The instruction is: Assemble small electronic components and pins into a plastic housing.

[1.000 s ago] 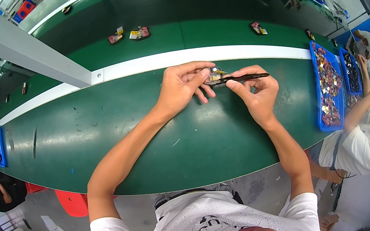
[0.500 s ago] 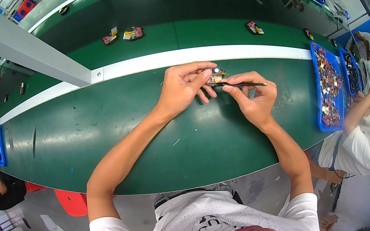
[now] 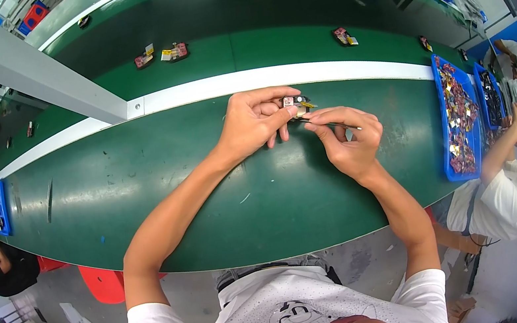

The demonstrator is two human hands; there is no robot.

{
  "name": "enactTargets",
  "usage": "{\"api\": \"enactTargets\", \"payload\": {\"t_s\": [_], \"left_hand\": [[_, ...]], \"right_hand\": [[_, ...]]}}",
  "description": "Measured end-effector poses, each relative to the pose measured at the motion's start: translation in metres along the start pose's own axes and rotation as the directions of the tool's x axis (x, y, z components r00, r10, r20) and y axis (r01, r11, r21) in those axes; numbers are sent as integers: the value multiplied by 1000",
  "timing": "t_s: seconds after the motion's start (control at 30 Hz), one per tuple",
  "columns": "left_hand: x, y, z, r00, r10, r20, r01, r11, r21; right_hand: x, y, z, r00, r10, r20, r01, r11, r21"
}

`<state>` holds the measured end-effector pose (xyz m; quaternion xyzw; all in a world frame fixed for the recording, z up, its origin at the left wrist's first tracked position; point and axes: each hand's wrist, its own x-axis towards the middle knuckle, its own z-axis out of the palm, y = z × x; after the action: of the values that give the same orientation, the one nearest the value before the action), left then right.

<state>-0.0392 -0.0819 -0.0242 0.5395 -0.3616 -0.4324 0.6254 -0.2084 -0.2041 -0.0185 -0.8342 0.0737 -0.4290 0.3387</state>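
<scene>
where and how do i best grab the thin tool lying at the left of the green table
Probably pinch its middle from above, closing left to right: the thin tool lies on the green table, slim, running roughly front to back, with both long sides exposed.

The part [image 3: 298, 100] is black with a white-and-red patch and a touch of yellow; the tool [image 3: 347, 126] is dark. Green covers the counter [image 3: 174, 221], marked by pale streaks, and the belt [image 3: 287, 40]. The rail [image 3: 207, 85] is white, the post [image 3: 38, 71] pale grey. Pieces [image 3: 175, 52] on the belt mix pink, black and yellow. The tray [image 3: 461, 176] is blue, its contents speckled red, yellow and white. The shirt [image 3: 263, 301] is white, grey-dotted, black-printed; the stool [image 3: 99, 283] red.
</scene>
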Motion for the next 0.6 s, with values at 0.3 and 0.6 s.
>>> {"api": "enactTargets", "payload": {"t_s": [0.3, 0.6], "left_hand": [[0, 2, 6, 996, -19, -88, 23, 999, 44], [15, 7, 16, 984, -67, -167, 82, 993, 82]], "right_hand": [[0, 0, 5, 997, -79, -2, 79, 995, -62], [3, 6, 3, 1000, 19, -22, -20, 998, -60]]}}
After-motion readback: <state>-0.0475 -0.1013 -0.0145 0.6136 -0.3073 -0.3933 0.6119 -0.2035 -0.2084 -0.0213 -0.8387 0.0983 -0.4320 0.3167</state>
